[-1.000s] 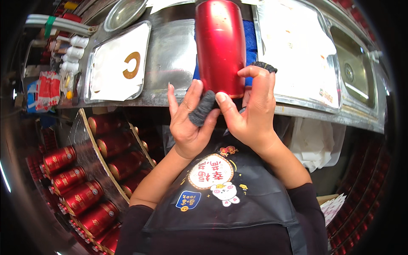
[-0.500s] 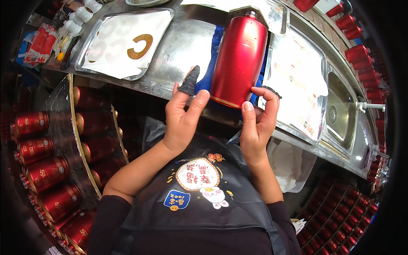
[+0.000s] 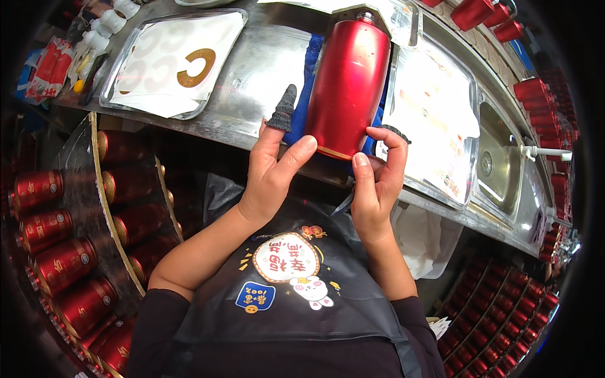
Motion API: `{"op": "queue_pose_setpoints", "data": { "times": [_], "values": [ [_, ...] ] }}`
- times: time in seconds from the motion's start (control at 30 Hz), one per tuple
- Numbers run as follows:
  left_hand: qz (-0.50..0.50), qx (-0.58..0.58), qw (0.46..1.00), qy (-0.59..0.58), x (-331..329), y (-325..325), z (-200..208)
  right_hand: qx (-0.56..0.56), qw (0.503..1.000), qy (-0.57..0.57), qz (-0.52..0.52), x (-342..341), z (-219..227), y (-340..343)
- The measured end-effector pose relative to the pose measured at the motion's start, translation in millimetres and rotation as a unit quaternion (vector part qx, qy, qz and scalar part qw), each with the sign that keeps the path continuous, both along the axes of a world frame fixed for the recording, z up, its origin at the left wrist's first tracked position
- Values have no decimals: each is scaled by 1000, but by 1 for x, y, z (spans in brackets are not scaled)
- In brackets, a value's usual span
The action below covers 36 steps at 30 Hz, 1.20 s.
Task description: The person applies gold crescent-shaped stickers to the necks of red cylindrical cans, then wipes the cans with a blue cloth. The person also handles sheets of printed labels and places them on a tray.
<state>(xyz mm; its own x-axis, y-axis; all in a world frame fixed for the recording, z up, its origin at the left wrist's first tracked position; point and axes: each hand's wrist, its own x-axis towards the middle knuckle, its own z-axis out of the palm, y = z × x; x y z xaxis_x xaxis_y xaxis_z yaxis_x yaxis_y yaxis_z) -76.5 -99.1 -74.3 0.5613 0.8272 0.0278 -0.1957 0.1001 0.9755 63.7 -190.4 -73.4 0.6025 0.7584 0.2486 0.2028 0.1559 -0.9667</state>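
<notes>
A glossy red bottle (image 3: pixel 350 88) with a gold base rim lies on a blue cloth (image 3: pixel 309 79) on the metal counter, its neck pointing away from me. At its lower left edge is my left hand (image 3: pixel 271 167); the thumb is against the bottle, the other fingers are stretched apart, and a black cover is on one fingertip. My right hand (image 3: pixel 379 183) has its thumb and bent forefinger at the base's right corner. The other right fingers are curled partly out of sight beside the bottle, one with a dark cover.
To the left, a metal tray (image 3: pixel 107 94) carries white sheets with a gold C-shaped decal (image 3: pixel 194 68). Another tray (image 3: pixel 465 200) of printed sheets lies right, before a sink (image 3: pixel 498 157). Many red bottles (image 3: pixel 69 261) fill racks below. A metal block (image 3: pixel 372 14) stands behind the bottle's neck.
The whole view has shifted slightly, so the bottle, trays and hands appear a little farther left. Both hands keep nearly the same places at the bottle's base.
</notes>
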Motion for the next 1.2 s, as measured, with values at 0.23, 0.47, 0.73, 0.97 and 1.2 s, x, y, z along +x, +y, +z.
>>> {"op": "queue_pose_setpoints", "data": {
  "times": [0.23,0.47,0.73,0.97,1.2],
  "values": [
    [15,42,999,18,9,-7,-1,-42,996,-84,-13,-3,4,-2],
    [50,294,942,153,-18,-12,-6,-4,1000,-9,-20,-3,8,3],
    [39,443,866,231,-22,-20,-4,-48,988,-133,-55,-8,9,2],
    [48,524,810,257,-14,-13,13,-15,990,-140,-10,-1,0,0],
    [51,606,744,276,4,-12,34,30,997,66,3,-2,-5,-8]
  ]
}}
